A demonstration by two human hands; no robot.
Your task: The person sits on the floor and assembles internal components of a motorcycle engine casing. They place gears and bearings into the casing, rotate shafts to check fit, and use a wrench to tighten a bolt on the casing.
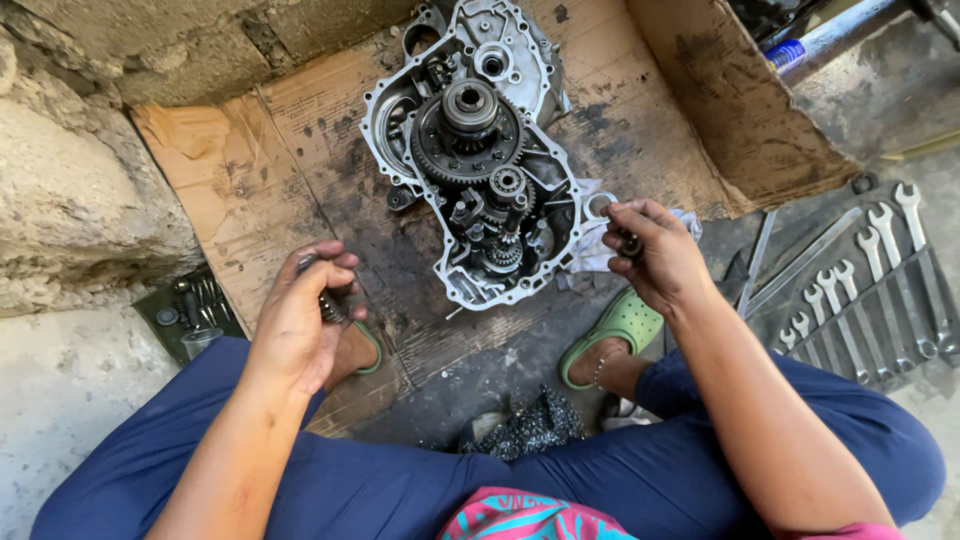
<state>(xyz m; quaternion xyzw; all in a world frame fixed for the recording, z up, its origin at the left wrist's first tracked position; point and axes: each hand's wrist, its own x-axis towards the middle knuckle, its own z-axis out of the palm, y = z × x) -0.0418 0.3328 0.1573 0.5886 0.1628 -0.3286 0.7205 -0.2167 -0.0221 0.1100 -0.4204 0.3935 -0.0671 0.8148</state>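
Grip first: left hand (300,320) wraps shut around a short dark steel shaft (328,303), only its ribbed middle and top end showing between the fingers. Right hand (655,255) pinches a small dark metal part (631,244) between thumb and fingertips, held over the rag.

Handling, as a judgement: both pieces look oily, hard and dense for their size; stiff, not fragile, but slippery. The shaft wants a full wrap around its middle, as now; the small part needs a firm fingertip pinch on its sides.

Outward: open engine case (475,150) lies flat on stained cardboard (300,150), at 12 o'clock from the hands, with a big toothed clutch gear (467,135) and smaller gears (505,215) exposed. White rag (590,250) touches the case's 4 o'clock edge. Row of spanners (860,300) at 3 o'clock on the floor; small tool tray (195,305) at 9 o'clock. Green sandal (615,330) below the right hand.
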